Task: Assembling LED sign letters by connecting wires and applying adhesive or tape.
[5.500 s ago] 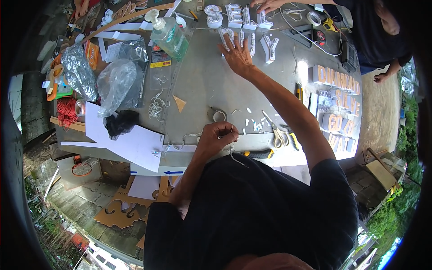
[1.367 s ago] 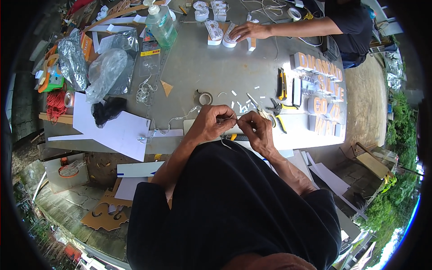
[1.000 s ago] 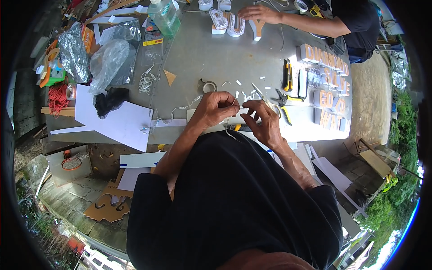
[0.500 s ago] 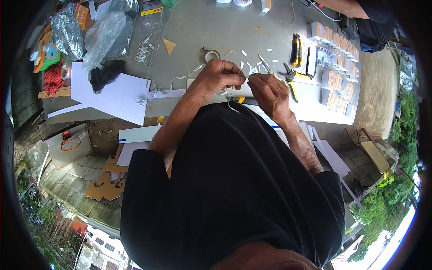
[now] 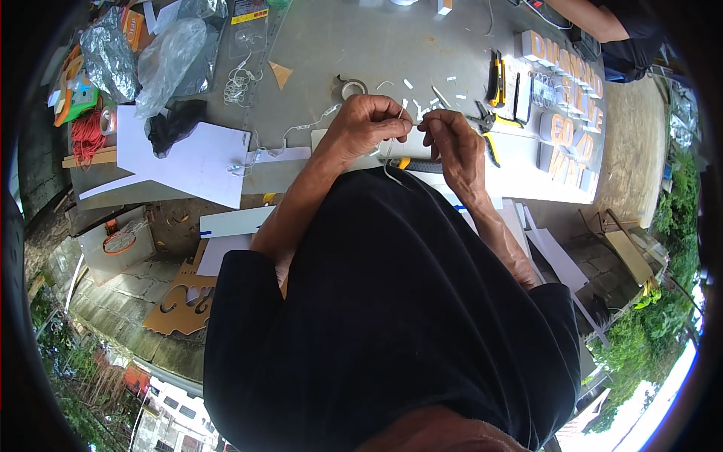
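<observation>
Grey table [image 5: 422,53] carries orange letters [image 5: 561,113], pliers [image 5: 486,124] and a tape roll [image 5: 352,88]. Left hand [image 5: 369,124] and right hand [image 5: 452,139] pinch a thin white wire [image 5: 388,162] between them at the near table edge. Risk: the slack wire slipping from the fingertips, or kinking if pulled hard.

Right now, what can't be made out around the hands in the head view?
- Thin white wire: too fine to tell where it ends or what it joins.
- Fingertips of left hand and right hand: curled, so the pinch itself is hidden.
- Co-worker's arm: cut off by the top edge.
- Small white scraps on the table: too small to identify.
</observation>
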A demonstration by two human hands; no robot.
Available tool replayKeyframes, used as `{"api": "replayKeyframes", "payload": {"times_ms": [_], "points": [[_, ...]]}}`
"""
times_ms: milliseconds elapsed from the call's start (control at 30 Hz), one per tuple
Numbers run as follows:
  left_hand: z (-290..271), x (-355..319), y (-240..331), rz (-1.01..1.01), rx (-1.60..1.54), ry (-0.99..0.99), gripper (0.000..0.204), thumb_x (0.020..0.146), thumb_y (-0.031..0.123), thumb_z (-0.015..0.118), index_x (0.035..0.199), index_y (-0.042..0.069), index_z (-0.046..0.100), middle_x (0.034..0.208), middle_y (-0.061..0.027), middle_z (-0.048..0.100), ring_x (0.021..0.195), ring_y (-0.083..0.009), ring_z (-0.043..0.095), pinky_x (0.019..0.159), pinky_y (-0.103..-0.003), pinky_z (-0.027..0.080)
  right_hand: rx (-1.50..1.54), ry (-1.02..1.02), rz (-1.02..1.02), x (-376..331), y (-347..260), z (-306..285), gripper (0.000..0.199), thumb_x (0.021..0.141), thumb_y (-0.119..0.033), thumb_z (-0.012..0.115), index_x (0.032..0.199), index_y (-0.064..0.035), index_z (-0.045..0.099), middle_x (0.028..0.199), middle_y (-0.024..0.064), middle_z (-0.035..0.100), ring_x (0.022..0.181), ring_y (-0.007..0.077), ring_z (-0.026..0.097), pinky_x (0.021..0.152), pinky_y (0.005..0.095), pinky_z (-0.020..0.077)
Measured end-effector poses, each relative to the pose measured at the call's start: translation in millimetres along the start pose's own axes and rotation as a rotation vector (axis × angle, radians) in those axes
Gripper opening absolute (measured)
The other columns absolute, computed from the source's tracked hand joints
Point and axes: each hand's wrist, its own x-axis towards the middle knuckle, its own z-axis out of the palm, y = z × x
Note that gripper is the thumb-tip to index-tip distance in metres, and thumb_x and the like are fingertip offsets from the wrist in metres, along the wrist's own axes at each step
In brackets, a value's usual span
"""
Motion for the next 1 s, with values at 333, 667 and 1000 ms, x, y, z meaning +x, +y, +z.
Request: {"api": "replayKeyframes", "payload": {"times_ms": [333, 667, 1000], "points": [[1, -1, 3, -0.035, -0.034, 0.004, 0.015, 0.087, 0.015, 0.072, 0.094, 0.003, 0.074, 0.075, -0.0022, 0.069, 0.067, -0.0051, 0.057, 0.060, -0.022, 0.039, -0.441, 0.074, -0.471, 2, 0, 1, 0.022, 0.085, 0.003, 0.073, 0.105, -0.0024, 0.066, 0.091, 0.0103, 0.070, 0.070, 0.0202, 0.069, 0.056, 0.0309, 0.0549], [8, -1, 3, -0.038, -0.051, 0.009, 0.013, 0.088, 0.013, 0.071, 0.096, 0.001, 0.073, 0.078, -0.0033, 0.070, 0.074, -0.0065, 0.062, 0.064, -0.022, 0.043, -0.475, 0.142, -0.473, 1, 2, 10, 0.022, 0.081, 0.007, 0.071, 0.098, -0.0022, 0.062, 0.081, 0.0092, 0.065, 0.065, 0.0219, 0.066, 0.055, 0.0324, 0.0526], [1, 3, -4, -0.059, -0.220, -0.002, 0.013, 0.088, 0.013, 0.072, 0.091, 0.001, 0.072, 0.078, -0.0047, 0.068, 0.067, -0.0073, 0.056, 0.060, -0.023, 0.039, -0.141, 0.046, -0.173, 4, -5, -1, 0.010, 0.095, -0.004, 0.064, 0.104, 0.0004, 0.067, 0.094, 0.0102, 0.070, 0.071, 0.0152, 0.065, 0.061, 0.0304, 0.0532]]}}
